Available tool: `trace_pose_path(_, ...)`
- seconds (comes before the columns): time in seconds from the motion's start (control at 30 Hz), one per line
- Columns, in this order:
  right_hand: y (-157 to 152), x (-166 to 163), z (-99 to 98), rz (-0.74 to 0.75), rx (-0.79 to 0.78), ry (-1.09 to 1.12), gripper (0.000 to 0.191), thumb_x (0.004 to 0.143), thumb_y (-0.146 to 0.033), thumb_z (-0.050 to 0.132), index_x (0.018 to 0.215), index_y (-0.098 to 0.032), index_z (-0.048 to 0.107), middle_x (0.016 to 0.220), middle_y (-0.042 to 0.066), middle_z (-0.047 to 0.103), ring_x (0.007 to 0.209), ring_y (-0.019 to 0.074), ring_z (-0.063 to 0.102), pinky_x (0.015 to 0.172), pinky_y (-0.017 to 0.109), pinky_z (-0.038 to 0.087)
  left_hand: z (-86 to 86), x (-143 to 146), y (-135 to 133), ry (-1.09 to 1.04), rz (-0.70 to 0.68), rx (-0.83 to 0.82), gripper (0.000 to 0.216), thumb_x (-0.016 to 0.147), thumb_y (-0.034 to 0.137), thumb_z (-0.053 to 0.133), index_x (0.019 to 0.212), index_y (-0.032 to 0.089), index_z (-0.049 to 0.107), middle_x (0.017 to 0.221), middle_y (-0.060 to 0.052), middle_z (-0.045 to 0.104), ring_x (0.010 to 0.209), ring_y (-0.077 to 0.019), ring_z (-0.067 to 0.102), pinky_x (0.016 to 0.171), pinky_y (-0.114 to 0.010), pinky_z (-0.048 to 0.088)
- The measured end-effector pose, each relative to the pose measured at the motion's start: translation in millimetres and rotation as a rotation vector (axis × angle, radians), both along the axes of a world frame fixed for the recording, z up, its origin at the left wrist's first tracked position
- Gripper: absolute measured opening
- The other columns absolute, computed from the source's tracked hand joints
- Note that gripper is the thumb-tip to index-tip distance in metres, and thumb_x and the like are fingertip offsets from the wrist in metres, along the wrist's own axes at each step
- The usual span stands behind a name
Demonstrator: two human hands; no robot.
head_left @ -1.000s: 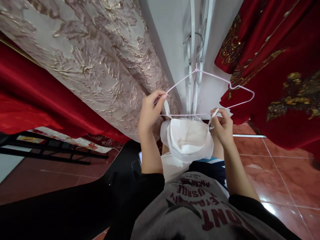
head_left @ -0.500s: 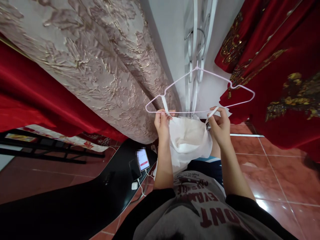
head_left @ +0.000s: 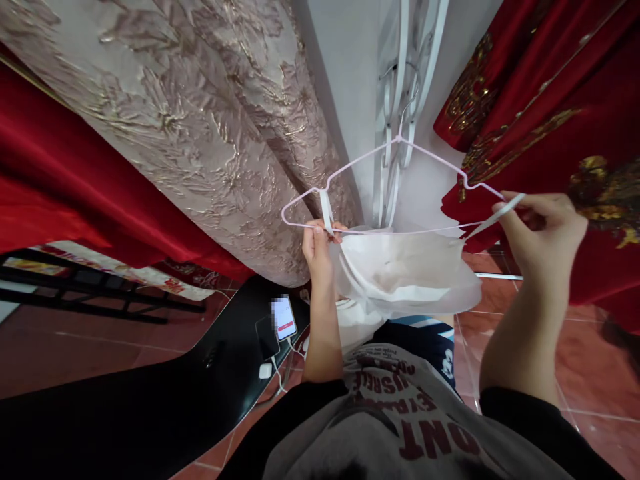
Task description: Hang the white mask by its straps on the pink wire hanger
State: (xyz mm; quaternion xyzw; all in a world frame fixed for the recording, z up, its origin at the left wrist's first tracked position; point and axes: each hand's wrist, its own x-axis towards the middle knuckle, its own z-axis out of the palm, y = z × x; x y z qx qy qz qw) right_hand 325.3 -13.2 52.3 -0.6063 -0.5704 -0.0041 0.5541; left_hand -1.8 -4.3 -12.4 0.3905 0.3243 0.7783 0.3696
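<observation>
A pale pink wire hanger point(head_left: 430, 159) hangs by its hook from a white rack point(head_left: 400, 73) on the wall. A white strappy garment point(head_left: 405, 273) droops below it, its left strap looped over the hanger's left end. My left hand point(head_left: 317, 243) is closed, pinching that strap and the hanger's lower bar. Out at the hanger's right end, my right hand point(head_left: 543, 230) is closed on the garment's other strap, pulling it taut and stretching the cloth wide.
A beige gold-embroidered dress point(head_left: 200, 120) hangs at left with red cloth point(head_left: 55, 193) behind it. Red gold-trimmed garments point(head_left: 560, 120) hang at right. A phone point(head_left: 284, 318) on a charger cable lies on a black surface point(head_left: 150, 407). The floor is red tile point(head_left: 590, 393).
My right hand has swung out to the right with the strap, reaching the hanger's right end and stretching the garment. My left hand has stayed at the left end.
</observation>
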Motion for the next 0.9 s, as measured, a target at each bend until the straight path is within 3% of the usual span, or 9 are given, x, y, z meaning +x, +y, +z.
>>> trace_pose_path(0.07, 5.3, -3.8, 10.4, 0.015, -0.013, -0.11, 0.019, 0.086, -0.048, 0.081, 0.09, -0.03, 0.081, 0.092, 0.007, 0.065, 0.09, 0.0243, 0.061, 0.084, 0.045, 0.051, 0.4, 0.3, -0.6, 0.009, 0.001, -0.011, 0.047, 0.095, 0.066, 0.073, 0.091, 0.022, 0.057, 0.075, -0.002, 0.074, 0.064, -0.0137, 0.062, 0.069, -0.027, 0.049)
trace_pose_path(0.2, 25.5, -13.4, 15.6, 0.13, 0.024, -0.108, 0.028, 0.081, -0.048, 0.088, 0.089, -0.024, 0.076, 0.11, 0.014, 0.067, 0.113, 0.0272, 0.064, 0.097, 0.047, 0.054, 3.8, 2.7, -4.6, 0.008, -0.007, -0.06, 0.047, 0.095, 0.068, 0.072, 0.092, 0.023, 0.057, 0.071, 0.001, 0.066, 0.067, -0.0154, 0.063, 0.076, -0.029, 0.053)
trace_pose_path(0.37, 31.1, -32.3, 23.7, 0.28, -0.011, -0.228, 0.026, 0.075, -0.021, 0.09, 0.095, -0.025, 0.073, 0.115, 0.012, 0.068, 0.122, 0.0289, 0.061, 0.111, 0.053, 0.048, 3.5, 3.2, -6.1, 0.024, -0.023, -0.09, 0.049, 0.093, 0.072, 0.071, 0.092, 0.024, 0.057, 0.069, 0.002, 0.061, 0.065, -0.0157, 0.06, 0.078, -0.031, 0.054)
trace_pose_path(0.5, 9.1, -56.9, 28.1, 0.196, 0.243, -0.232, 0.047, 0.073, -0.005, 0.071, 0.115, -0.023, 0.074, 0.122, 0.014, 0.068, 0.127, 0.0323, 0.06, 0.107, 0.052, 0.051, 0.5, 1.4, -3.5, 0.04, -0.016, -0.097, 0.05, 0.093, 0.072, 0.071, 0.092, 0.024, 0.058, 0.068, 0.002, 0.06, 0.068, -0.0167, 0.065, 0.077, -0.031, 0.054)
trace_pose_path(0.57, -5.2, -70.4, 20.7, 0.16, 0.351, -0.15, 0.039, 0.081, -0.009, 0.066, 0.115, -0.025, 0.074, 0.11, 0.01, 0.07, 0.111, 0.0279, 0.065, 0.094, 0.045, 0.055, -0.8, 1.2, -2.6, 0.061, -0.008, -0.096, 0.049, 0.094, 0.071, 0.07, 0.092, 0.024, 0.059, 0.068, 0.002, 0.061, 0.072, -0.0174, 0.068, 0.079, -0.03, 0.053)
trace_pose_path(0.6, -11.8, -76.4, 14.1, 0.18, 0.315, -0.108, 0.03, 0.086, -0.013, 0.065, 0.111, -0.026, 0.074, 0.1, 0.008, 0.07, 0.096, 0.0242, 0.065, 0.083, 0.04, 0.055, -1.1, 1.4, -2.4, 0.063, -0.006, -0.096, 0.048, 0.095, 0.07, 0.07, 0.092, 0.023, 0.059, 0.068, 0.002, 0.062, 0.073, -0.0175, 0.069, 0.08, -0.03, 0.053)
trace_pose_path(0.67, -22.5, -86.4, -3.8, 0.299, 0.048, -0.047, 0.018, 0.093, -0.025, 0.066, 0.108, -0.028, 0.075, 0.08, 0.001, 0.067, 0.066, 0.0164, 0.056, 0.063, 0.032, 0.047, -1.2, 2.9, -2.6, 0.049, -0.015, -0.102, 0.045, 0.096, 0.067, 0.07, 0.093, 0.023, 0.06, 0.069, 0.002, 0.063, 0.074, -0.0169, 0.07, 0.081, -0.03, 0.054)
trace_pose_path(0.77, -31.7, -95.8, -33.5, 0.449, -0.341, 0.029, 0.035, 0.093, -0.032, 0.071, 0.128, -0.029, 0.07, 0.066, -0.006, 0.061, 0.05, 0.0121, 0.044, 0.052, 0.028, 0.035, -1.3, 6.7, -4.8, 0.008, -0.024, -0.135, 0.041, 0.096, 0.062, 0.073, 0.094, 0.022, 0.062, 0.071, 0.001, 0.068, 0.07, -0.0149, 0.067, 0.08, -0.028, 0.054)
trace_pose_path(0.9, -34.6, -104.1, -59.2, 0.429, -0.367, 0.161, 0.053, 0.092, -0.029, 0.068, 0.144, -0.031, 0.056, 0.068, -0.008, 0.06, 0.051, 0.0131, 0.047, 0.053, 0.028, 0.034, -2.8, 5.1, -12.1, 0.037, -0.08, -0.229, 0.038, 0.096, 0.058, 0.075, 0.094, 0.019, 0.074, 0.092, -0.008, 0.08, 0.084, -0.0178, 0.072, 0.083, -0.029, 0.056)
